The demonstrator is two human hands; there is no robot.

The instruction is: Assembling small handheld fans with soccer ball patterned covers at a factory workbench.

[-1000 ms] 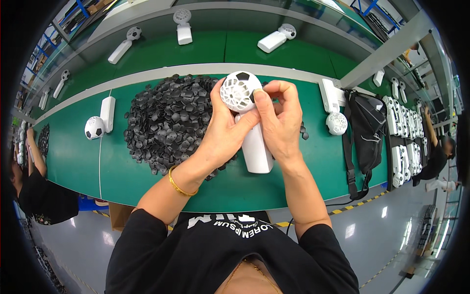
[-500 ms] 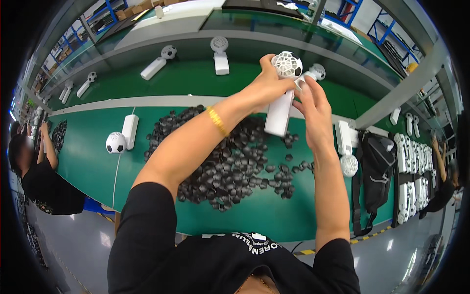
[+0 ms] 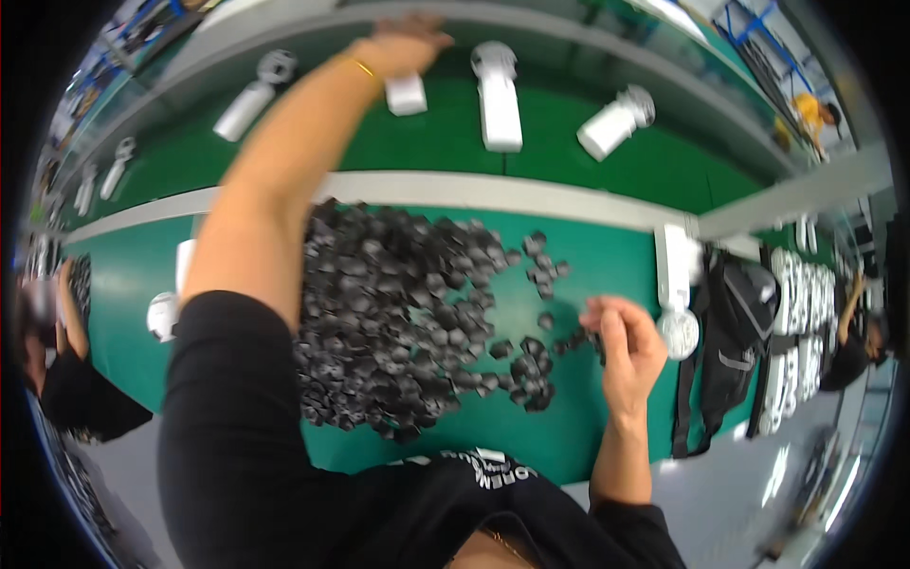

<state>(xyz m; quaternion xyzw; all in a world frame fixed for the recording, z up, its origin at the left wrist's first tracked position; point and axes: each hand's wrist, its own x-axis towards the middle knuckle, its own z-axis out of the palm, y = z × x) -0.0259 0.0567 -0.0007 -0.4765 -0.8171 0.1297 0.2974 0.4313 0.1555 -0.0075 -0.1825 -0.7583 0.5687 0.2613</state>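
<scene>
My left hand [image 3: 409, 43], blurred by motion, reaches to the far green surface and covers the head of a white handheld fan [image 3: 407, 96]. Only the fan's handle shows below it, and the grip is not clear. To its right lies another white handheld fan [image 3: 500, 112], head away from me. My right hand [image 3: 627, 351] hovers over the near table with fingers curled toward the thumb. Beside its fingertips are a few small black pieces [image 3: 573, 339]; what the fingers hold is hidden. A large heap of black five-sided pieces [image 3: 389, 322] covers the table's middle.
More white fans lie on the far surface, one at left [image 3: 245, 109] and one at right [image 3: 611, 128]. A fan [image 3: 674, 266] and a black bag [image 3: 735, 313] sit at the right. Beyond are rows of fans [image 3: 791, 379]. Co-workers sit at both sides.
The fan held in both hands now appears laid on the far surface. My left hand has moved left to another fan; my right hand has come down near the black pieces.
</scene>
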